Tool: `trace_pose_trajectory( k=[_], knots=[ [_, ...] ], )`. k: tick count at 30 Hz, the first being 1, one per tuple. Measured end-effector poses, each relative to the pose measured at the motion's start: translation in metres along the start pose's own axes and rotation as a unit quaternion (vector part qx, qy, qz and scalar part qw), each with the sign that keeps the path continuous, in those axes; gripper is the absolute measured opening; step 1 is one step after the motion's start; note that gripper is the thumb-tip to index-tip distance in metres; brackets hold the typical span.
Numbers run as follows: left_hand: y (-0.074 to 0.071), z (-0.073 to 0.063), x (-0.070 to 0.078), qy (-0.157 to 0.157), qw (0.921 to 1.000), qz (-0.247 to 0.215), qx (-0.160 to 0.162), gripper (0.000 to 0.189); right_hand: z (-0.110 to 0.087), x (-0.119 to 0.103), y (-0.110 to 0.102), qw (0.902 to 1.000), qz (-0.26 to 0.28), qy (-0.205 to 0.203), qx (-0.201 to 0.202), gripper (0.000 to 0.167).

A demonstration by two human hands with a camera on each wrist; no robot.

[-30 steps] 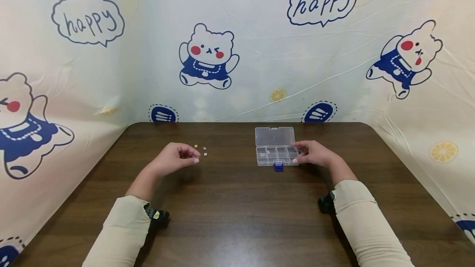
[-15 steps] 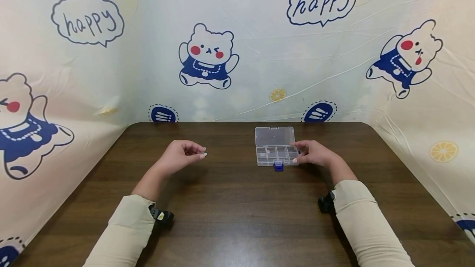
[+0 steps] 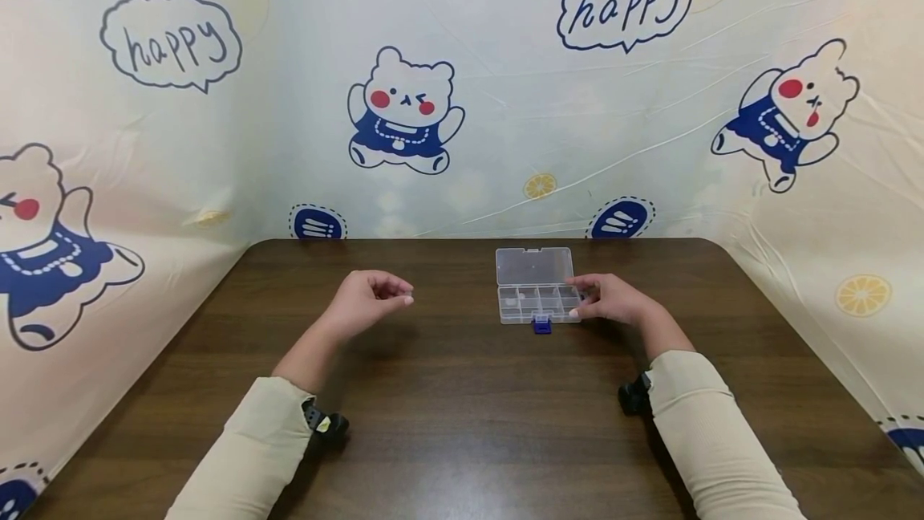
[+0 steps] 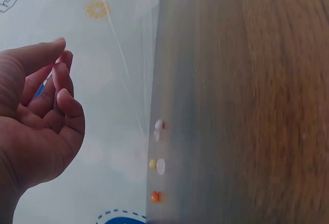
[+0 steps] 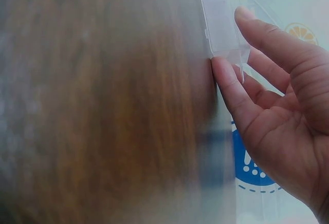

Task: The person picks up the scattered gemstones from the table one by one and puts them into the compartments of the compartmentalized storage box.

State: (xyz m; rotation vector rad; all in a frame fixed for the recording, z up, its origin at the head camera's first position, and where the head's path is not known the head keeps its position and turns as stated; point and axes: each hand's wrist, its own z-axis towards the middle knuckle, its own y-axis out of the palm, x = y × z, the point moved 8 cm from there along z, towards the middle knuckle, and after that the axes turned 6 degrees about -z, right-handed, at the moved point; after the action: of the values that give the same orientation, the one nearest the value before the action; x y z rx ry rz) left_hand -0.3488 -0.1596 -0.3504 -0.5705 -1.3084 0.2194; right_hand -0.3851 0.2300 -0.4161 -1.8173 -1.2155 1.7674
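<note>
My left hand (image 3: 366, 301) is held over the table left of centre, thumb and forefinger pinched together. A tiny pale bead appears to show at its fingertips in the head view, though the left wrist view hides it. Small beads lie beyond that hand: a white bead (image 4: 160, 125), a yellow bead (image 4: 153, 164) and an orange bead (image 4: 156, 197) among them. My right hand (image 3: 613, 298) holds the right end of a clear plastic compartment box (image 3: 516, 317), thumb at the front, fingers behind. Its lid (image 3: 532, 266) is raised back, and a few small pale pieces sit in the left compartments.
A blue latch (image 3: 542, 327) sticks out at the box's front. The brown wooden table (image 3: 462, 392) reaches back to a printed cloth backdrop (image 3: 505, 127). Dark wrist cameras are strapped at both sleeves.
My left hand has moved to the right, still pinched, and now covers the beads that showed beside it in the head view. My right hand and the box have stayed put.
</note>
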Motion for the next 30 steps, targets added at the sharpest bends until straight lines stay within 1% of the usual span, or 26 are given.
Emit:
trace_pose_trajectory(
  k=[6,13,16,20,24,30],
  knots=[
    [0.01,0.003,0.004,0.0,1.0,-0.006,-0.001,0.016,0.0,0.0,0.0,1.0,0.004,0.002,0.003,0.073],
    [0.02,0.005,0.01,0.003,0.9999,-0.016,-0.001,0.018,0.001,0.0,0.0,1.0,0.002,-0.006,0.001,0.073],
    [0.024,0.006,0.013,0.005,0.9999,-0.014,-0.005,0.02,0.001,0.0,-0.001,1.0,0.001,-0.006,0.003,0.072],
    [0.03,0.007,0.016,0.005,0.9998,-0.013,-0.011,0.017,0.001,-0.001,-0.002,1.0,-0.001,-0.007,0.003,0.072],
    [0.036,0.009,0.02,0.004,0.9996,-0.021,-0.02,0.014,0.0,-0.001,-0.001,1.0,0.002,-0.004,0.003,0.072],
    [0.044,0.012,0.026,0.013,0.9991,-0.024,-0.033,0.013,0.0,-0.001,-0.001,1.0,0.003,-0.005,0.004,0.072]
  ],
)
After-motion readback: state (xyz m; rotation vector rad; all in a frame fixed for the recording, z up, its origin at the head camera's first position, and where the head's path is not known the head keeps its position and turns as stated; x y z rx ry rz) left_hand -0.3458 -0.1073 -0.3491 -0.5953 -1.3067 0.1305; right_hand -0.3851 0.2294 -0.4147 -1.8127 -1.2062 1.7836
